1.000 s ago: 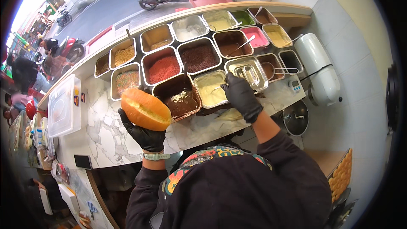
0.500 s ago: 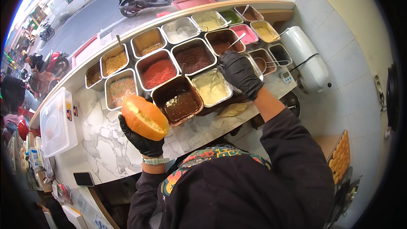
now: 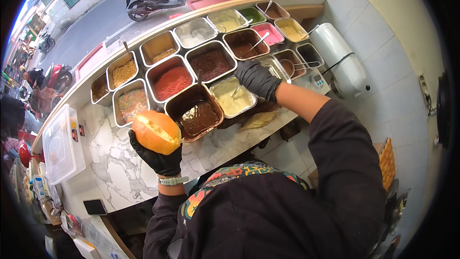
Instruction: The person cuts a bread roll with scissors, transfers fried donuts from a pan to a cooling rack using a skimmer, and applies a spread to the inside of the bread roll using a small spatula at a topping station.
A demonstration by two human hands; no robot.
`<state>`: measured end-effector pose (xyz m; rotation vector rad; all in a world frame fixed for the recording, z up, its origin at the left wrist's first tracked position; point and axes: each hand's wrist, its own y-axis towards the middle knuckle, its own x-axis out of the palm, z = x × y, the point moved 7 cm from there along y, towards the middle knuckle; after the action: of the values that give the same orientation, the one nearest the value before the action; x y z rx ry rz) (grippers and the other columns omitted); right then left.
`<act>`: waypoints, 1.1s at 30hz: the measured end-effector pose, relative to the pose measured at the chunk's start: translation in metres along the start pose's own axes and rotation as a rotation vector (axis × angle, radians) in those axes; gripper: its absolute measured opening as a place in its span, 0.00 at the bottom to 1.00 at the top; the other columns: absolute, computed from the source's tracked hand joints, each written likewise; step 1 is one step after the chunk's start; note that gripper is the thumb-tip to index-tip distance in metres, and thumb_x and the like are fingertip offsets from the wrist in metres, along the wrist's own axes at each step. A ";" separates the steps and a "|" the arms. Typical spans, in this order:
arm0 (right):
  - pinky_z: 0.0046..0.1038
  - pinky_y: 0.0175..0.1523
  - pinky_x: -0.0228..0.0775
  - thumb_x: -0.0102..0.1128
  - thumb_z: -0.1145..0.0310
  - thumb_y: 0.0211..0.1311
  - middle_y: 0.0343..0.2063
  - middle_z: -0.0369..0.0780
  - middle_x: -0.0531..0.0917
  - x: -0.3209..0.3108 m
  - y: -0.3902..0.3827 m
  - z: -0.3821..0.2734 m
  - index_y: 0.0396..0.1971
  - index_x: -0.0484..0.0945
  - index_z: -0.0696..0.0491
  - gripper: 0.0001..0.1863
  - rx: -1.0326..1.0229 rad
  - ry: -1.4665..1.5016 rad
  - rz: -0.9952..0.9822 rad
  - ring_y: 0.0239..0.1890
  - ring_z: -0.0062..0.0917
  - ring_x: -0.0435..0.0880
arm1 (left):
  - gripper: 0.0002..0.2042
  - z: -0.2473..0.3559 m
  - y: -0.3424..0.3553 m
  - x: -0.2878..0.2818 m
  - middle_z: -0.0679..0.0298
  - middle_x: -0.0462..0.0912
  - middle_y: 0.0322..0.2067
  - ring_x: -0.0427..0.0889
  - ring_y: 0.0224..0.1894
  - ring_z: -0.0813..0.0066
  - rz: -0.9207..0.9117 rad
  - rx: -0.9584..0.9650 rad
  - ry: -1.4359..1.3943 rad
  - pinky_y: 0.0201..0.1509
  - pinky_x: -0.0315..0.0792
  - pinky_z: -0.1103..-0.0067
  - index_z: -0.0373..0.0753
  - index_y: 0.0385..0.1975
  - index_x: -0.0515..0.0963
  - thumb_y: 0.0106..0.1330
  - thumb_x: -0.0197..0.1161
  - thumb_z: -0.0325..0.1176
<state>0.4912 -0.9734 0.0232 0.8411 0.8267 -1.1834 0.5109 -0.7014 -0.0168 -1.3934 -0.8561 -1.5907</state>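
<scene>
My left hand [image 3: 160,156], in a black glove, holds a round golden bread bun [image 3: 155,129] with a split down its side. The bun is tilted over the counter beside a metal tub of dark chocolate spread [image 3: 194,112]. My right hand [image 3: 258,80], also black-gloved, is closed above the far right edge of a tub of pale cream [image 3: 232,97]. A thin utensil seems to stand in that cream under my fingers, but my hand hides its handle. Behind them are tubs of red crumbs [image 3: 171,84] and dark brown sprinkles [image 3: 211,62].
More tubs hold chopped nuts [image 3: 123,74], coloured sprinkles [image 3: 133,104] and pink spread [image 3: 268,34]. A clear plastic box [image 3: 62,144] stands at the left, with a phone [image 3: 95,207] near it. A white machine [image 3: 342,60] stands at the right.
The bun has turned in my left hand, so its split now faces more to the right. My right hand has shifted slightly left, closer over the pale cream tub. The view has tilted a little.
</scene>
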 end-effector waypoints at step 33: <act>0.18 0.39 0.67 0.55 0.72 0.57 0.27 0.35 0.80 -0.046 -0.150 0.022 0.32 0.78 0.60 0.07 0.872 1.774 0.141 0.31 0.14 0.75 | 0.38 -0.061 -0.008 0.005 0.60 0.67 0.52 0.69 0.52 0.67 -0.217 -0.108 0.609 0.55 0.66 0.73 0.39 0.57 0.57 0.43 0.67 0.17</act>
<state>0.3387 -0.9989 0.0566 2.7461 1.5453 -0.3276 0.4781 -0.7531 -0.0209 -0.8147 -0.5657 -2.0962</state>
